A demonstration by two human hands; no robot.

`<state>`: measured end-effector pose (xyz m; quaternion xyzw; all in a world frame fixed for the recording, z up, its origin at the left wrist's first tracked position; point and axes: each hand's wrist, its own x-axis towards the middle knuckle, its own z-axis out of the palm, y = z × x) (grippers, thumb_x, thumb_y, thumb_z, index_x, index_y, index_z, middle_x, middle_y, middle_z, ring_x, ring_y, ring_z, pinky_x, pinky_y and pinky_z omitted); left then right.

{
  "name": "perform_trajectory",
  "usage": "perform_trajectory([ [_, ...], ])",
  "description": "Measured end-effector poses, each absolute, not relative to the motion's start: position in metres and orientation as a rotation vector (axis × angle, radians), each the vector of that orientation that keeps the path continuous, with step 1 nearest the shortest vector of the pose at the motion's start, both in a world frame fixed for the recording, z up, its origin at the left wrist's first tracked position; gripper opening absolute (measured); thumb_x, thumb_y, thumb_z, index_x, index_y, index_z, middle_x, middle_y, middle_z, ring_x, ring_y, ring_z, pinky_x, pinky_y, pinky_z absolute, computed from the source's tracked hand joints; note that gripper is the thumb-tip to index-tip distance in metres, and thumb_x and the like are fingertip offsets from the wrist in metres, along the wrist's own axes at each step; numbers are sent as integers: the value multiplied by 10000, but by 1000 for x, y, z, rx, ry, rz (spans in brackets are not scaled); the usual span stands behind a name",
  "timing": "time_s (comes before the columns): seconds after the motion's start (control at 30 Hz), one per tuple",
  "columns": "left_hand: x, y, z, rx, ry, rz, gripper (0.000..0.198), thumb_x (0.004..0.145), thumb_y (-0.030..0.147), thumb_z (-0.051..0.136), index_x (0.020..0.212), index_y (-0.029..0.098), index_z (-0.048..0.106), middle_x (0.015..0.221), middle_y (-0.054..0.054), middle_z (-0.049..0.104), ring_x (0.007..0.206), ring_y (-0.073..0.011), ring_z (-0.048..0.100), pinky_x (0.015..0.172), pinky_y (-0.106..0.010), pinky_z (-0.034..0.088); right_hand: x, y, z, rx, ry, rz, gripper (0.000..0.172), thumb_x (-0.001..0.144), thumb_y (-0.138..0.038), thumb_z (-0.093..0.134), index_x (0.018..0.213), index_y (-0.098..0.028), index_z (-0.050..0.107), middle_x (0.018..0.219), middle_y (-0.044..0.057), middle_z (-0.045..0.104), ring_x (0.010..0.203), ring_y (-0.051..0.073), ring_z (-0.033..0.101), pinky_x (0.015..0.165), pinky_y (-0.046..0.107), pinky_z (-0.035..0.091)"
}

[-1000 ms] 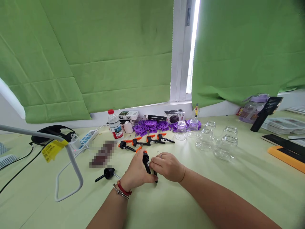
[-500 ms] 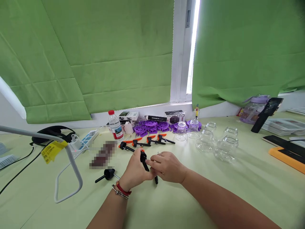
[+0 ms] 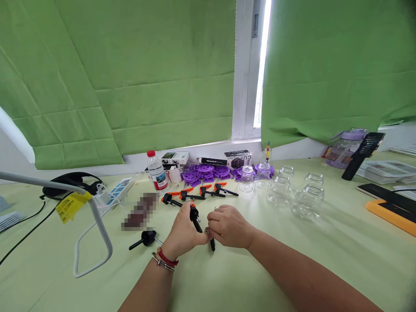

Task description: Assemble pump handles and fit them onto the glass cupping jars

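Head view, left hand (image 3: 184, 230): fingers and thumb clamped on a black-and-orange piece (image 3: 195, 215).
Right hand (image 3: 230, 227): fingers curled beside the left thumb; cannot tell whether they pinch anything.
Black rod (image 3: 212, 245): just below the right fingertips.

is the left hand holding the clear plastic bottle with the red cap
No, the left hand grips a long black plastic part, and the clear red-capped bottle stands farther back.

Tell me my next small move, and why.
Perhaps bring the right hand to the black piece: the left hand grips it, leaving its right side exposed, and the right hand is close by, fingers curled. Whether they pinch anything is hard to tell.
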<state>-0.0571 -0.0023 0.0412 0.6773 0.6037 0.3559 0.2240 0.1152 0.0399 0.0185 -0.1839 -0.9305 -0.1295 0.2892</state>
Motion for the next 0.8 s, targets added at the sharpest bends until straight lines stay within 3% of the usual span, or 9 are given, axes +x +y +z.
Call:
perform_trajectory([
  [0.13,-57,-2,41,1881,1664,992,665,455,265,766,1033,191,447,926,-17,526,832,-193,530,754,-341,464,116,41,17,-496,-2477,-331,177,875,-252,497,775,-179,623,799,19,658,591,113,482,578,303,235],
  [0.23,-58,-2,41,1880,1656,1002,651,466,285,767,1028,193,452,915,-15,529,822,-190,532,749,-339,463,115,42,15,-481,-2473,-330,224,868,-257,509,681,-177,603,744,7,650,558,106,462,574,303,235],
  [0.33,-58,-2,41,1895,1655,997,652,462,290,766,1025,191,452,919,-18,529,827,-194,528,756,-345,462,115,41,15,-484,-2435,-314,161,866,-263,516,794,-181,634,772,11,659,587,114,482,583,303,246],
  [0.47,-57,-2,41,1892,1662,988,658,471,294,756,1041,186,445,907,-17,526,809,-190,522,737,-340,461,115,42,15,-471,-2439,-322,188,868,-271,518,738,-182,622,734,6,652,561,109,464,576,307,238],
  [0.57,-57,-2,42,1887,1652,982,683,464,291,757,1056,182,434,913,-19,525,818,-192,521,741,-339,462,115,43,14,-500,-2439,-304,153,870,-279,522,826,-186,635,793,13,668,594,114,490,592,307,249],
  [0.67,-57,-2,42,1883,1666,970,675,465,290,755,1048,180,434,915,-19,520,819,-192,520,752,-344,465,115,43,13,-496,-2466,-313,180,867,-278,525,750,-189,628,755,5,663,561,106,475,589,309,244],
  [0.8,-58,-2,41,1904,1648,990,657,476,293,752,1046,195,440,933,-18,517,849,-200,528,776,-352,465,115,41,16,-509,-2465,-290,190,882,-280,512,1006,-202,632,799,20,676,607,121,514,597,308,256],
])
